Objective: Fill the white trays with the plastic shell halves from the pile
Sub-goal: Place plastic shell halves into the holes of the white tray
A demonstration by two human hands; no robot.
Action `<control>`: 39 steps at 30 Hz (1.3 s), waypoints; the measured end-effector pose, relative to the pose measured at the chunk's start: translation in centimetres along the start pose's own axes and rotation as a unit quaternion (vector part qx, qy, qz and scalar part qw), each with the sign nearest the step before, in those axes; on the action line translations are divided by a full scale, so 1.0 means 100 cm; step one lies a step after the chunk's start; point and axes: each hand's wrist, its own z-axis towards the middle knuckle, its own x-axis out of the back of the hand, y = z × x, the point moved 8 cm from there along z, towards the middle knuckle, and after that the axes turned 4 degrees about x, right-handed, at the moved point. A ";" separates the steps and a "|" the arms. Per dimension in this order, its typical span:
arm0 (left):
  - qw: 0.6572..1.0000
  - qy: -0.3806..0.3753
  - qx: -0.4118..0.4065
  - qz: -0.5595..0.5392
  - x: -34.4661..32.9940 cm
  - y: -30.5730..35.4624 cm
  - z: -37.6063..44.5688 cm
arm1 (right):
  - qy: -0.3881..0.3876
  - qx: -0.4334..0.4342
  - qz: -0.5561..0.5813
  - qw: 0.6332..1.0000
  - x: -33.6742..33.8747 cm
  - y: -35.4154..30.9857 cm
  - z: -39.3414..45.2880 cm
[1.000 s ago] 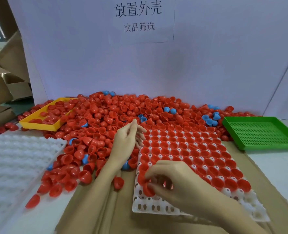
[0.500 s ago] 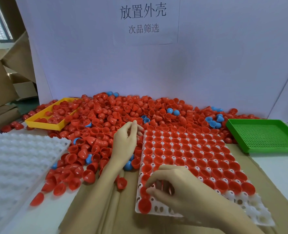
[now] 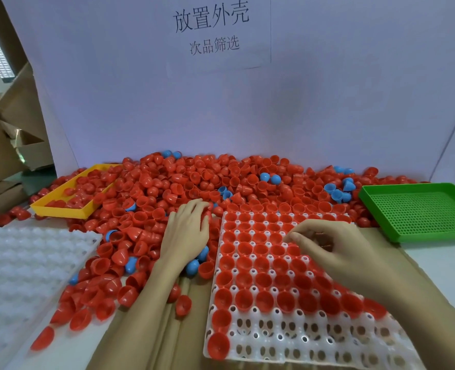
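Observation:
A white tray [image 3: 303, 340] lies in front of me on cardboard. Red shell halves fill most of its cups; the two nearest rows are mostly bare, with one red shell [image 3: 218, 345] in the near left corner. My right hand [image 3: 330, 247] hovers over the tray's middle with curled fingers, and dark red shell halves show inside its grip. My left hand [image 3: 186, 233] rests flat on the pile [image 3: 194, 182] of red and a few blue shell halves, just left of the tray's far corner.
A second white tray [image 3: 21, 268] with no shells in it lies at the left. A yellow tray [image 3: 61, 210] holding red shells sits at the back left, a green perforated tray [image 3: 421, 212] at the right. A white backboard with a paper sign stands behind the pile.
My right hand left a red shell in the tray's near left corner and moved up and right to the tray's middle. My left hand stays on the pile, now lying flatter.

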 end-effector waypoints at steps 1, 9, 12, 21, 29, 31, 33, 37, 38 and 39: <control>1.000 -0.017 -0.004 0.012 -0.004 0.001 0.003 | 0.005 0.000 0.004 1.000 0.003 0.001 -0.001; 0.996 -0.072 0.010 0.044 -0.017 -0.003 0.012 | 0.015 -0.012 0.008 1.000 0.008 0.003 -0.007; 0.998 -0.047 0.000 0.030 -0.013 -0.001 0.009 | 0.020 -0.008 0.012 1.000 0.007 0.003 -0.008; 0.987 0.131 -0.018 -0.095 0.032 0.007 -0.008 | 0.027 -0.010 0.024 0.999 0.006 0.003 -0.010; 0.952 0.128 -0.053 -0.273 0.056 0.042 -0.016 | 0.031 -0.006 0.041 0.999 0.002 0.001 -0.011; 0.953 0.105 -0.083 -0.271 0.059 0.059 -0.023 | 0.040 -0.007 0.078 0.996 0.000 0.002 -0.011; 0.957 0.076 -0.119 -0.254 0.061 0.078 -0.033 | 0.054 -0.012 0.124 0.991 -0.001 0.001 -0.011; 0.955 0.072 -0.234 -0.167 0.066 0.117 -0.057 | 0.049 0.019 0.134 0.990 -0.010 -0.011 -0.011; 0.951 0.073 -0.257 -0.155 0.067 0.123 -0.062 | 0.044 0.027 0.132 0.990 -0.013 -0.014 -0.012; 0.948 0.073 -0.271 -0.150 0.067 0.129 -0.065 | 0.045 0.030 0.132 0.990 -0.014 -0.016 -0.012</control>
